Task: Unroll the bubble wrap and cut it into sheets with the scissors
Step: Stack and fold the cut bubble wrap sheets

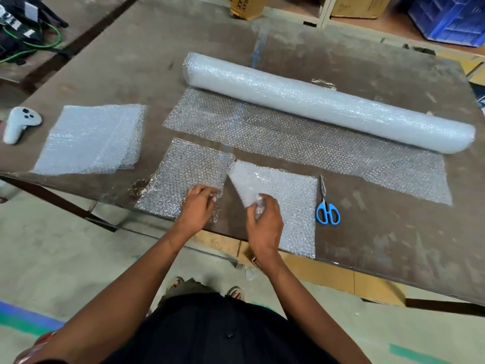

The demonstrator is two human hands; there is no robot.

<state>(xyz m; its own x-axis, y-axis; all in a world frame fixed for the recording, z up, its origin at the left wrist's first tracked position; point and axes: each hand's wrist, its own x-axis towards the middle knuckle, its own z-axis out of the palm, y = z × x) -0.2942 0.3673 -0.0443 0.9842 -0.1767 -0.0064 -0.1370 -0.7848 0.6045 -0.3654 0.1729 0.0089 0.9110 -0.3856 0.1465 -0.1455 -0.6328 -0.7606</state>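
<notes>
The fingertips of both hands are partly hidden behind bubble wrap and their own knuckles, so the exact finger placement is hard to make out. The left hand [197, 206] rests on the near right corner of the left cut sheet [181, 174], fingers curled down onto the wrap; it appears to pinch that corner. The right hand [265, 222] grips the lifted near left corner of the right cut sheet [294, 206], which is folded up and over itself, with crumpled wrap visible between the fingers. Both sheets lie at the near edge of the table [393, 232], touching at their far inner corners.

The bubble wrap roll [328, 103] lies across the far side of the table, with an unrolled length [301, 143] spread flat toward the person. The scissors [326, 203], blades closed and blue handles toward the near edge, lie just beside the right cut sheet, untouched by either hand.

A stack of cut sheets [91, 140] sits at the left of the table; the number of sheets in it cannot be determined. A grey controller [21, 123] lies beside it at the left edge.

Cardboard boxes [357, 6] and a blue crate [451, 19] at the top are cut off by the frame; their contents are not visible.
</notes>
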